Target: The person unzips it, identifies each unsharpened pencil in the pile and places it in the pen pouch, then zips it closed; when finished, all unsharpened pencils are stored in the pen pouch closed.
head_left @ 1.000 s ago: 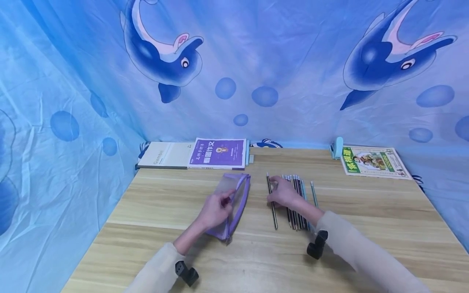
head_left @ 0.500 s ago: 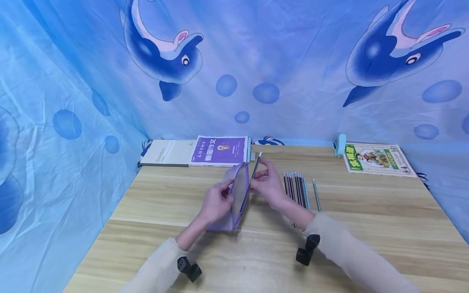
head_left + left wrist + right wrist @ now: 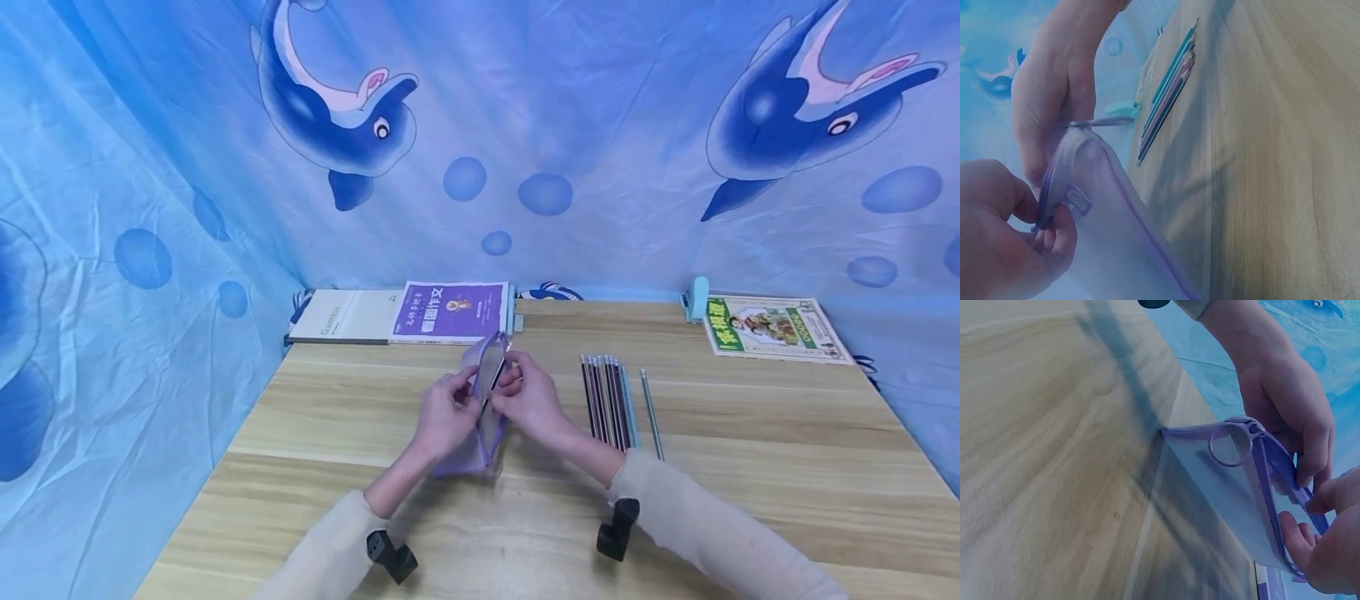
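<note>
A translucent pencil case (image 3: 459, 461) with purple trim stands with its zipped mouth spread, tilted on the table. My left hand (image 3: 446, 412) pinches the near-left edge of the mouth, as the left wrist view also shows. At the mouth my right hand (image 3: 531, 402) holds a dark pencil (image 3: 496, 372), whose lower part is inside the case. In the right wrist view that pencil is hidden, and my right fingers (image 3: 1296, 544) lie at the zip's edge. A ring-shaped zip pull (image 3: 1230, 445) hangs from the case's end.
Right of the case lies a row of several pencils (image 3: 606, 408), with a single teal pencil (image 3: 651, 412) beside it. Books (image 3: 450, 312) line the back left of the wooden table (image 3: 337, 400). A green-and-white booklet (image 3: 772, 329) lies at the back right, next to a light-blue object (image 3: 697, 300).
My right hand has picked up a dark pencil from beside the row, carried it left and lowered it into the case. My left hand has spread the mouth wider.
</note>
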The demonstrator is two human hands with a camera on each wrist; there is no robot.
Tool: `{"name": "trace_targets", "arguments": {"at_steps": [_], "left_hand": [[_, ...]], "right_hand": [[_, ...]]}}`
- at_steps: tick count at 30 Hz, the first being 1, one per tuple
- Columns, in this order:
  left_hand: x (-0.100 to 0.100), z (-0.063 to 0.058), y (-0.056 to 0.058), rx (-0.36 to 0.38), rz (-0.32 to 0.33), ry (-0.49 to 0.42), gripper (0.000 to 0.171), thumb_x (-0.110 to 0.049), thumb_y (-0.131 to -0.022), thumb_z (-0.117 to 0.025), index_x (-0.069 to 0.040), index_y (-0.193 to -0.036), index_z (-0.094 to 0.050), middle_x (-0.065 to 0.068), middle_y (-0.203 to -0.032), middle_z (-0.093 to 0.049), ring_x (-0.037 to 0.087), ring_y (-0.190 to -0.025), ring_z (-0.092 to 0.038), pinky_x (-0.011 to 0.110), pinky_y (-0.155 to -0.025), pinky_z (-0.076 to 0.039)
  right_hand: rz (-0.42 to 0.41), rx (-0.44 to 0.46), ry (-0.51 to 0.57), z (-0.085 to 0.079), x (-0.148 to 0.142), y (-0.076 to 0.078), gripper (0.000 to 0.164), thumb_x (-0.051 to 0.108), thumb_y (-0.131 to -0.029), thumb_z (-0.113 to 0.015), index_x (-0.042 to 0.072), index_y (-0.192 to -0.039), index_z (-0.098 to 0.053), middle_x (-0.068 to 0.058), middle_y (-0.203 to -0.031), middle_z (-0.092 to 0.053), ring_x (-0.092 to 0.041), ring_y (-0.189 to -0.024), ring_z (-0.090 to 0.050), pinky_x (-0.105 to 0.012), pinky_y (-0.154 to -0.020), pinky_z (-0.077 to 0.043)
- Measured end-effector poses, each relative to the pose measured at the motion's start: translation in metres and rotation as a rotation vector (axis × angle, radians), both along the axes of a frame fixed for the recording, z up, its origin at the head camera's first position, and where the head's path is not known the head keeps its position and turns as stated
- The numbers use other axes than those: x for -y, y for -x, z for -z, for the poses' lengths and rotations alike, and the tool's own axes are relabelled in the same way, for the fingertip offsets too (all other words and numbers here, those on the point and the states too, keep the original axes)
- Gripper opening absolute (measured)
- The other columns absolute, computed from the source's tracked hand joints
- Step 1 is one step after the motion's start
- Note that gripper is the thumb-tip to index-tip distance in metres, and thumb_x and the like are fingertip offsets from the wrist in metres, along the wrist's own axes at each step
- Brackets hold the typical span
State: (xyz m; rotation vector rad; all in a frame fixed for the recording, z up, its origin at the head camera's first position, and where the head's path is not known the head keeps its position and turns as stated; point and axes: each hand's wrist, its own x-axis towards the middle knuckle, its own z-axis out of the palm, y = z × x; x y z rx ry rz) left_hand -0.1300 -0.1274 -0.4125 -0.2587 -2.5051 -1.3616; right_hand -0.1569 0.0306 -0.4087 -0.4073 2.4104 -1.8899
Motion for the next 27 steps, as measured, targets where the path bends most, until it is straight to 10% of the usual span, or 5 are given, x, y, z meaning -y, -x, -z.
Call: {"name": "trace_targets", "arguments": {"at_steps": [14, 27], "left_hand": [[0.004, 0.002, -0.003, 0.068, -0.015, -0.139, 0.049, 0.015, -0.077, -0.059, 0.012, -0.125, -0.062, 0.012, -0.087, -0.061, 0.022, -0.078, -0.061, 0.023, -0.065, -0.057], [0.005, -0.006, -0.002, 0.163, -0.014, -0.281, 0.052, 0.016, -0.081, -0.054, 0.01, -0.132, -0.057, 0.014, -0.091, -0.062, 0.022, -0.081, -0.059, 0.023, -0.064, -0.057]], "right_hand": [[0.082, -0.111, -0.084, -0.009, -0.022, 0.012, 0.035, -0.007, -0.086, -0.064, -0.009, -0.121, -0.058, -0.014, -0.094, -0.064, -0.027, -0.081, -0.065, -0.03, -0.064, -0.06], [-0.037, -0.112, -0.133, -0.012, -0.045, 0.024, 0.041, -0.002, -0.095, -0.055, -0.003, -0.136, -0.053, -0.017, -0.121, -0.064, -0.03, -0.108, -0.061, -0.04, -0.093, -0.054]]}}
